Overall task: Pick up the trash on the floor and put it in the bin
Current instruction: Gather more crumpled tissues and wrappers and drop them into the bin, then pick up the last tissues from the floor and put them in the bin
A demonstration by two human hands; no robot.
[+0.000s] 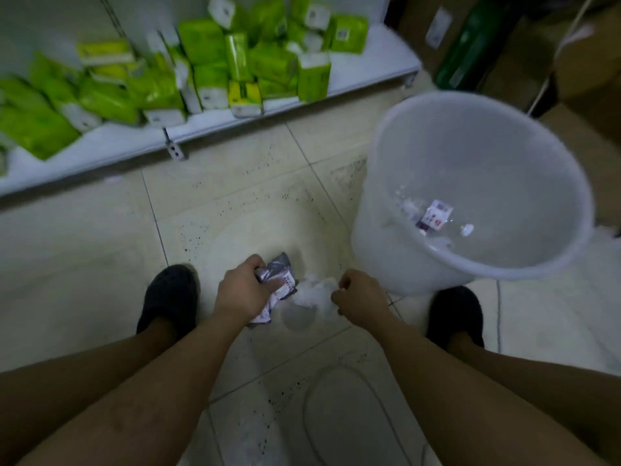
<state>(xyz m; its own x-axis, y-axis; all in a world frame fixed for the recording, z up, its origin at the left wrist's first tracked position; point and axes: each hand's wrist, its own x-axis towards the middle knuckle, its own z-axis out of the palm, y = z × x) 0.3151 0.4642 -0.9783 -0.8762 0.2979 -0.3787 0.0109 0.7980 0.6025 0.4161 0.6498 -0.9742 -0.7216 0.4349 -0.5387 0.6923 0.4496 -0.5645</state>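
Between dark shoes (169,297): left hand (242,290) grips crumpled wrapper (280,284); right hand (358,295) pinches white tissue (312,292); bin (386,250) near.

Bare left hand (242,292), bare right hand (360,297), bare forearms (174,375), 2 black slip-on shoes (169,297)

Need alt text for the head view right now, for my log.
The left hand grips a crumpled grey wrapper and the right hand pinches a white wad beside it, low over a tiled floor between two dark shoes. A white bin with scraps inside stands ahead to the right; green packs fill a shelf.
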